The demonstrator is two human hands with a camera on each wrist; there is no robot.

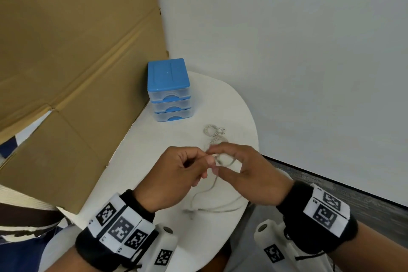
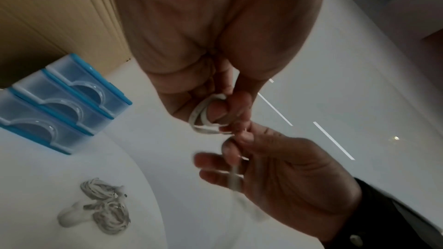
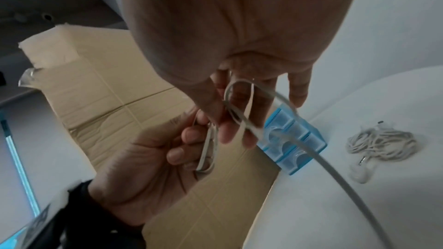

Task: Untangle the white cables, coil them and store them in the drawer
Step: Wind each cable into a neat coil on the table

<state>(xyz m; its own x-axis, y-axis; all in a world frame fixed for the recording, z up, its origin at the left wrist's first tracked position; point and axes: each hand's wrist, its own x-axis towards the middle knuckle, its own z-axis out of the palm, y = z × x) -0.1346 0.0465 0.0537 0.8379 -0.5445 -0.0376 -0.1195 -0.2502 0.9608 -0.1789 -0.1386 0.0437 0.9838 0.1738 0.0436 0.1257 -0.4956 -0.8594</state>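
Note:
Over the near part of the white table (image 1: 231, 104), both hands work one white cable (image 1: 217, 180). My left hand (image 1: 198, 161) grips a few small loops of the cable (image 2: 203, 118) between thumb and curled fingers. My right hand (image 1: 234, 161) pinches the same cable (image 3: 239, 101) just beside them, with a loop round its fingers. The free tail (image 1: 218, 207) hangs down and trails across the table. Two coiled white cables (image 1: 213, 131) lie beyond the hands. The blue three-drawer unit (image 1: 169, 90) stands at the back with all drawers closed.
A large cardboard sheet (image 1: 66, 62) leans along the left of the table, next to the drawer unit. The table's rounded edge (image 1: 256, 139) runs close on the right, with a white wall (image 1: 309, 73) and grey floor (image 1: 353, 190) beyond.

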